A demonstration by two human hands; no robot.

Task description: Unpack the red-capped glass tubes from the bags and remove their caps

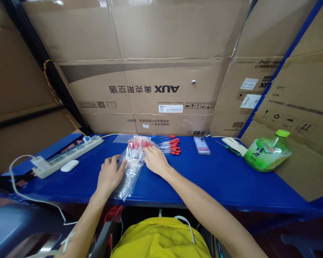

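Clear plastic bags (pixel 129 179) are laid from the counter's (pixel 218 182) near edge toward its back edge. They are touched by the left hand (pixel 109 175), its thumb parted moderately from the fingers. The right hand's (pixel 156 160) fingers are bunched narrowly beside bagged red-tipped pieces (pixel 134 144); whether anything is pinched cannot be told.

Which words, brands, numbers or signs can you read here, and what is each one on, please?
"AUX 奥克斯空调": upside down, back cardboard.
"UX": upside down, side cardboard, cut off by the blue post.
"QTY:": right-hand cardboard, with umbrella and recycling signs.
"25": apparently, white label on the back cardboard.
Too small or blurred: remaining cardboard print, green bottle lettering.
Clear bag: no legible text.
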